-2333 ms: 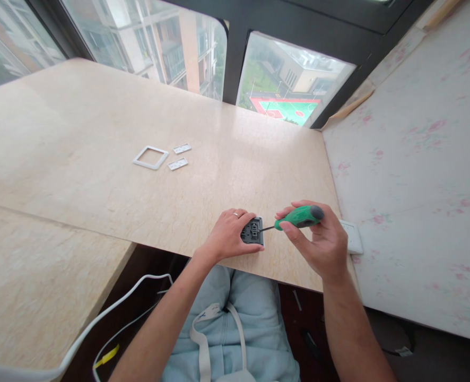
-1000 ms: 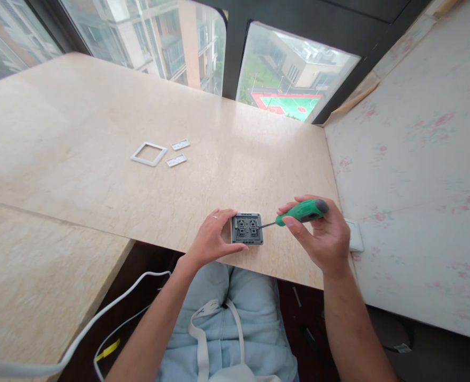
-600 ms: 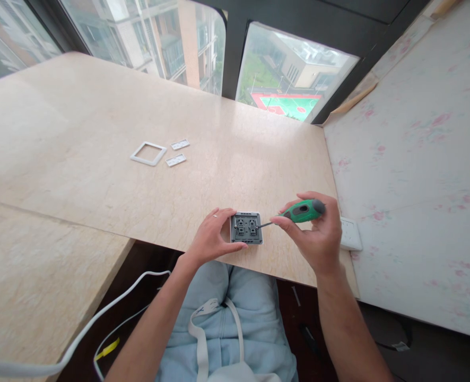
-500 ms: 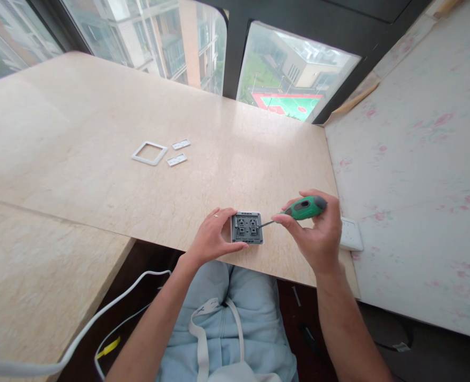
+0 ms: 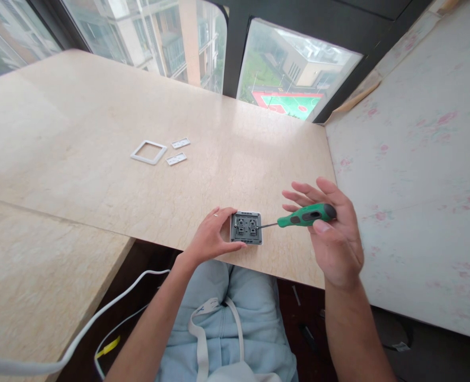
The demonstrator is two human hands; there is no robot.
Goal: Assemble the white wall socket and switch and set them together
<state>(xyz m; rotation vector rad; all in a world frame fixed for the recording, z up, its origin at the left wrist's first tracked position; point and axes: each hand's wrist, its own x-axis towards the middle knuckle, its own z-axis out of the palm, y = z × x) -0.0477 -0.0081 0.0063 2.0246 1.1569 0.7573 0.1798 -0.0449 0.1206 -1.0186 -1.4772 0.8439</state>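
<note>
My left hand (image 5: 211, 236) grips a wall switch (image 5: 246, 242) by its left side, thumb at the near edge and fingers at the far edge. The switch has a white rim and a dark grey inner face with its mechanism bare. A screwdriver (image 5: 303, 216) with a green and black handle lies almost level, its tip at the right part of that face, where a screw seems to sit. My right hand (image 5: 340, 239) supports the handle's end between thumb and palm, with the other fingers stretched out off the handle.
On the pale stone counter (image 5: 99, 191) lie a white square frame (image 5: 136, 157) and two small white rocker plates (image 5: 176, 158), (image 5: 180, 143). Windows stand behind, and a flowered wall (image 5: 418, 175) is close on the right. A white cable (image 5: 111, 303) hangs at the lower left.
My right hand has loosened its fingers from around the screwdriver handle and shifted right, turning its palm more open. The tip stays on the switch. My left hand has hardly moved.
</note>
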